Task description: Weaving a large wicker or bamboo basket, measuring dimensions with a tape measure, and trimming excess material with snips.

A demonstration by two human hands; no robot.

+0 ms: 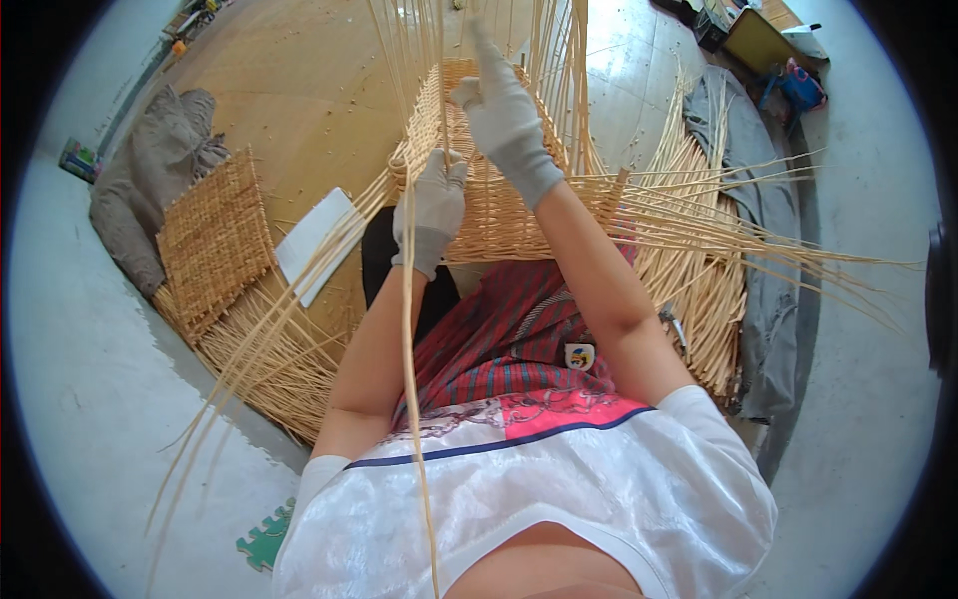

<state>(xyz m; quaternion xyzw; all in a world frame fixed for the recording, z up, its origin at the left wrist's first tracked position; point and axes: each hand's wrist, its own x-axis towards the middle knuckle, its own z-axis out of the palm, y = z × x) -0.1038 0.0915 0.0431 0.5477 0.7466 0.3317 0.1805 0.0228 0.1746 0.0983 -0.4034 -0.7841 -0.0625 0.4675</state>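
A partly woven wicker basket (504,215) rests in front of me above my lap, with tall upright rods rising from its far part. My left hand (434,210), in a pale glove, is closed at the basket's near left corner, its fingertips pinching a thin wicker rod. One long wicker rod (410,349) hangs from that corner down past my chest. Over the basket's inside, my gloved right hand (507,125) is raised with fingers stretched away from me and thumb apart. Its fingertips are slightly blurred beside the upright rods.
Loose rods stick out left and right from the basket. A pile of peeled rods (699,299) lies on grey cloth (773,344) to the right. On the left are a woven panel (218,240), a white board (317,245), more rods (264,349) and a crumpled grey cloth (150,190).
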